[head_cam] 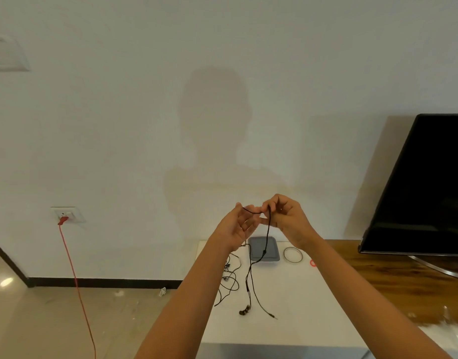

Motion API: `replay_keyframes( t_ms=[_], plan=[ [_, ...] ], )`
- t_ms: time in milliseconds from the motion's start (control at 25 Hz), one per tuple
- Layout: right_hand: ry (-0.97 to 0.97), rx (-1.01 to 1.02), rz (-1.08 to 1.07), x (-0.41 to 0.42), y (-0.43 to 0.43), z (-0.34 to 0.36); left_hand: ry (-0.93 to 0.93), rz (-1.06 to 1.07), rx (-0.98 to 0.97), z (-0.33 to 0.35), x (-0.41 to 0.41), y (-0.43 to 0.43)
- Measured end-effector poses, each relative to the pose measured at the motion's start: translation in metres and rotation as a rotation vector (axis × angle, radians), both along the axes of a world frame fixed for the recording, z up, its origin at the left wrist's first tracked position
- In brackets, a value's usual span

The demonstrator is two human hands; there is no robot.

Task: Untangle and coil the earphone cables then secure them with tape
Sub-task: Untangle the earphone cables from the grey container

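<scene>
Above the desk [287, 320], my right hand [287, 216] pinches one earphone cable [267, 237], strung to my loosely open left hand [235, 226]. Coiling looks barely begun; the second cable [231, 281] lies tangled and the tape roll [284, 254] untouched.

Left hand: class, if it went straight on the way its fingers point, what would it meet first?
Probably the right hand, close by, pinching the black earphone cable, though depth is unclear.
</scene>
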State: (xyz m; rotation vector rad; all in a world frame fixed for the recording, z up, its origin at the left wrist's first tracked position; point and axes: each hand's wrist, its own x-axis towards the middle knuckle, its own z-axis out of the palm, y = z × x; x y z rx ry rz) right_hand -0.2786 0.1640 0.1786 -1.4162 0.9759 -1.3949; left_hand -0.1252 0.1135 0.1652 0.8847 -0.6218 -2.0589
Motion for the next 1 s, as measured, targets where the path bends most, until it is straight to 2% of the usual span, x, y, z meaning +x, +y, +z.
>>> replay_keyframes(
  t_ms=[80,160,360,440,560,640,840,920,1000],
  plan=[
    [-0.087,0.081,0.009,-0.01,0.002,-0.02,0.045,0.122,0.045,-0.005,0.005,-0.011],
    [-0.032,0.11,-0.012,-0.023,0.003,-0.042,0.044,0.196,0.054,-0.008,0.015,-0.022],
    [0.449,0.128,-0.124,-0.048,-0.001,-0.091,-0.031,0.29,-0.02,-0.011,0.027,-0.032],
    [0.576,0.16,-0.188,-0.055,-0.002,-0.11,-0.022,0.306,-0.024,-0.015,0.032,-0.036],
    [0.831,0.167,-0.175,-0.066,-0.003,-0.13,0.06,0.344,-0.027,-0.017,0.042,-0.043],
    [0.932,0.182,-0.203,-0.073,-0.007,-0.142,0.021,0.331,-0.053,-0.016,0.045,-0.045],
    [0.894,0.258,-0.239,-0.038,-0.031,-0.121,-0.039,0.27,-0.128,-0.014,0.032,-0.038],
    [0.728,0.171,-0.239,-0.004,-0.039,-0.097,-0.03,0.238,-0.155,-0.014,0.021,-0.033],
    [0.472,0.19,-0.206,0.031,-0.039,-0.07,-0.046,0.222,-0.194,-0.016,0.012,-0.03]
  ],
)
